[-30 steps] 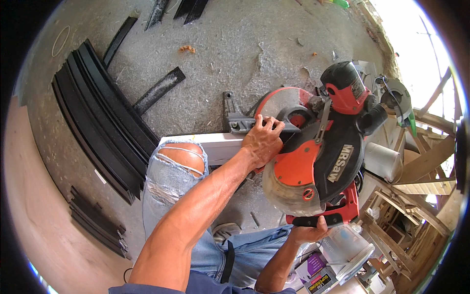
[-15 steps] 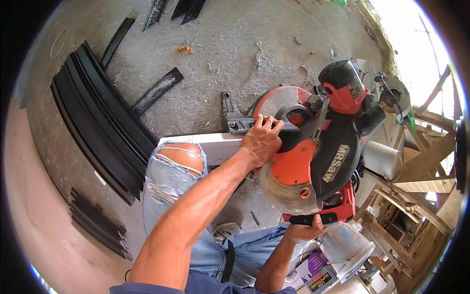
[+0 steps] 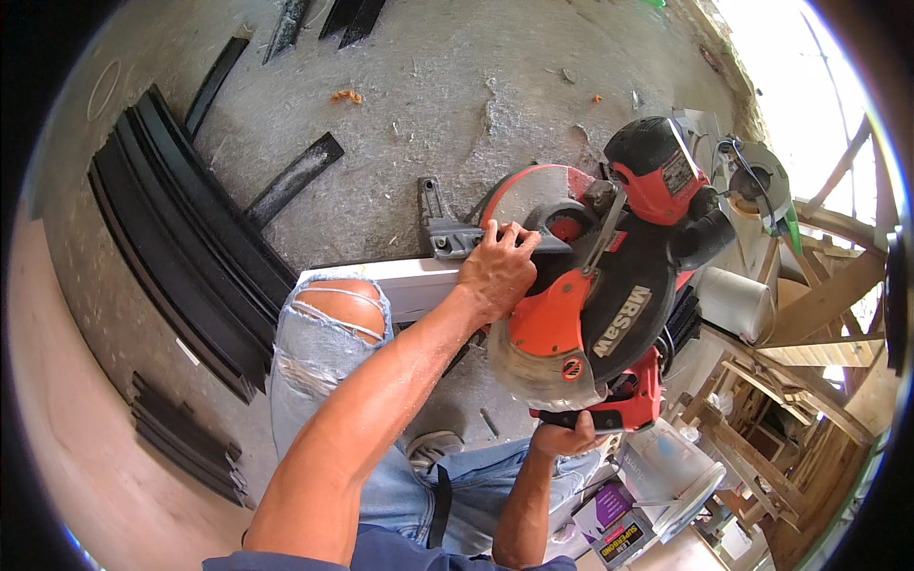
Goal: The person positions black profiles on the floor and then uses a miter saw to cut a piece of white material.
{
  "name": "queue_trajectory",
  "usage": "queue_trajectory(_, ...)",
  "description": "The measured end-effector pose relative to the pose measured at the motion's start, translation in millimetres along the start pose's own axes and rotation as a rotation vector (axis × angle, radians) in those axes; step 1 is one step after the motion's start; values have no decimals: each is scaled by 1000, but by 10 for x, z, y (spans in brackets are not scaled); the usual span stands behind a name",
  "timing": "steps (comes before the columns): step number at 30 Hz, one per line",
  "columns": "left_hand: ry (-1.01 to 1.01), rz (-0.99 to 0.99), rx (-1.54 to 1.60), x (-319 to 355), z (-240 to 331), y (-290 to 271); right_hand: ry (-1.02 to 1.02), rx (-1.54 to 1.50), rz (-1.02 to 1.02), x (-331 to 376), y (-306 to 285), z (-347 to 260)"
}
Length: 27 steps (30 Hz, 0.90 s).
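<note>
A red-and-black miter saw (image 3: 609, 314) stands in front of me to the right. My left hand (image 3: 497, 271) is closed over its grey metal fence (image 3: 455, 238), fingers curled on the top edge, close to the round saw table. Beneath that hand lies a long white piece (image 3: 419, 276) with a dark far edge, running left across my knee; the hand hides its right end. My right hand (image 3: 564, 438) wraps round the saw's red-and-black handle (image 3: 633, 404) from below. The blade is mostly hidden by the cloudy guard (image 3: 543, 381).
Long black mouldings (image 3: 181, 228) lie stacked on the floor at left, with shorter black offcuts (image 3: 295, 179) beyond. At right are a white bucket (image 3: 733, 303), a circular power tool (image 3: 760, 183) and piled timber (image 3: 819, 381). Boxes (image 3: 619, 523) and a plastic tub (image 3: 671, 466) sit near my right arm.
The saw's handle and guard have swung a little to the left and my right hand has moved with them. My left hand keeps its place on the fence. The whole view has shifted slightly.
</note>
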<state>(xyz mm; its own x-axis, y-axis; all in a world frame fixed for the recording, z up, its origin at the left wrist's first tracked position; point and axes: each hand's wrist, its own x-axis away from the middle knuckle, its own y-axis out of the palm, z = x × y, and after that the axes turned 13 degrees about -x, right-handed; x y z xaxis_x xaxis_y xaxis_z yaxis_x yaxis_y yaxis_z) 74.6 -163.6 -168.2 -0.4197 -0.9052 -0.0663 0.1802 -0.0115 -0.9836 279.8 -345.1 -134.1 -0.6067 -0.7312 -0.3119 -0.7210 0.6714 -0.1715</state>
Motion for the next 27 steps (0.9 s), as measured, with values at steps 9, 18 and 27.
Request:
queue_trajectory(9, -15, -31, 42, 30, -11, 41, -160, 3, -111, 160, -101, 264)
queue_trajectory(18, -56, 144, 436, -6, -21, -116, -332, 388, -97, 240, -85, 307)
queue_trajectory(27, -142, 302, -2, 149, -107, -91, 104, -269, 59, 29, 433, -296)
